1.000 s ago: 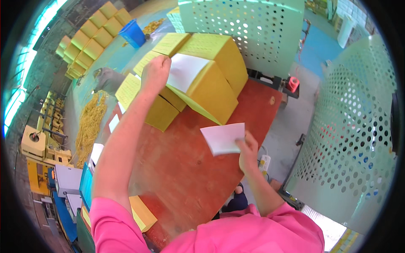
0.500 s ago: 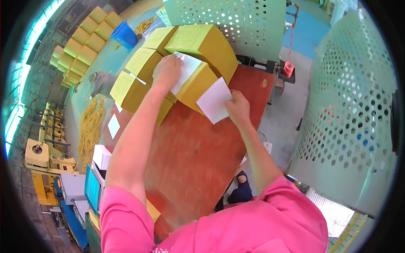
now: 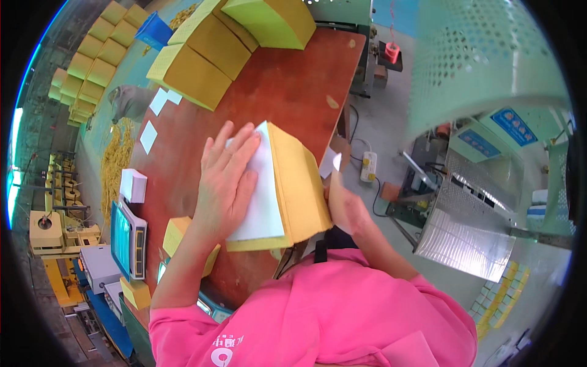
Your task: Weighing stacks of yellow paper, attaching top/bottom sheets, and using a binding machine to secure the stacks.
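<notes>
A thick stack of yellow paper is tilted in front of my chest at the table's near right side, with a white sheet covering its upper left face. My left hand presses against that sheet with fingers extended, bracing the stack from the left. On the other side, my right hand holds a second white sheet, seen curled and edge-on beside the stack. The stack hides some of my right fingers. Whether its bottom touches the table is unclear.
More yellow paper stacks stand at the far end of the red table. Loose white cards, a white paper block, a screened device and small yellow blocks line the left. A perforated green guard stands right.
The yellow stack has come away from the group at the far end, toward my body. Both hands moved nearer with it, and the white sheets now sit at its opposite sides.
</notes>
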Available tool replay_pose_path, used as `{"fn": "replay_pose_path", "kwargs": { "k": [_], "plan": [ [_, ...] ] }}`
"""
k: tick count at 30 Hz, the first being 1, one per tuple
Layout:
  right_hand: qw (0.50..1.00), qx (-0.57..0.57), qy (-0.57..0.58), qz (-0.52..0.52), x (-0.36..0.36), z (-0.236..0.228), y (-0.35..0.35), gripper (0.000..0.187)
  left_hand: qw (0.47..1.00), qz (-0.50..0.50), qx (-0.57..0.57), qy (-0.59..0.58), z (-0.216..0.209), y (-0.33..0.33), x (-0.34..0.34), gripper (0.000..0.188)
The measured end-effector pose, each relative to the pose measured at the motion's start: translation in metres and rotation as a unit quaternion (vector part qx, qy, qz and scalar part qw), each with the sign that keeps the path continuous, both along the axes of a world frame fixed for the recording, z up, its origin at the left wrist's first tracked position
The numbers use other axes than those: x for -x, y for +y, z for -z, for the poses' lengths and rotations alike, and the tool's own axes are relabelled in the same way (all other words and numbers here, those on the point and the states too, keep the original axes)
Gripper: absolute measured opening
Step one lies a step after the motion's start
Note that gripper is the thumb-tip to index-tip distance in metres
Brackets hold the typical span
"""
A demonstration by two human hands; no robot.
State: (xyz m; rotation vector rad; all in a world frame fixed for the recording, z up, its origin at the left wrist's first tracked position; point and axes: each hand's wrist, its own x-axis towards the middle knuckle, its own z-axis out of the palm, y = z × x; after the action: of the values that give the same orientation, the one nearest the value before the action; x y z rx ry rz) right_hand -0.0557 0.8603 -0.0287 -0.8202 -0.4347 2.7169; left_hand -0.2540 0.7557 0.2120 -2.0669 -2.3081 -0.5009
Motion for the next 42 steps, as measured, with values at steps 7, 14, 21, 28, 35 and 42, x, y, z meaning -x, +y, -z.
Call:
{"fn": "replay_pose_path", "kwargs": {
  "k": [7, 14, 21, 28, 35, 42],
  "plan": [
    [0.995, -0.096, 0.01, 0.016, -0.04, -0.052, -0.026, 0.032, 0.964, -0.09, -0.086, -0.234, 0.029, -0.023, -0.018, 0.058],
    [0.968, -0.184, -0.149, 0.086, -0.187, -0.109, -0.008, 0.032, 0.863, -0.016, -0.153, -0.482, 0.094, -0.022, -0.124, 0.082],
    [0.911, -0.255, -0.279, 0.164, -0.41, -0.108, 0.044, 0.031, 0.867, 0.107, -0.169, -0.456, 0.201, 0.085, -0.308, 0.082],
    [0.885, -0.3, -0.309, 0.178, -0.613, -0.053, 0.116, 0.027, 0.881, 0.149, -0.164, -0.417, 0.291, 0.179, -0.484, 0.07],
    [0.964, -0.108, -0.134, 0.202, -0.691, -0.01, 0.164, 0.044, 0.952, 0.073, -0.103, -0.28, 0.327, 0.197, -0.537, 0.056],
    [0.966, 0.044, -0.1, 0.235, -0.693, 0.063, 0.169, 0.034, 0.766, 0.046, 0.091, -0.635, 0.286, 0.176, -0.514, 0.051]
  ]
}}
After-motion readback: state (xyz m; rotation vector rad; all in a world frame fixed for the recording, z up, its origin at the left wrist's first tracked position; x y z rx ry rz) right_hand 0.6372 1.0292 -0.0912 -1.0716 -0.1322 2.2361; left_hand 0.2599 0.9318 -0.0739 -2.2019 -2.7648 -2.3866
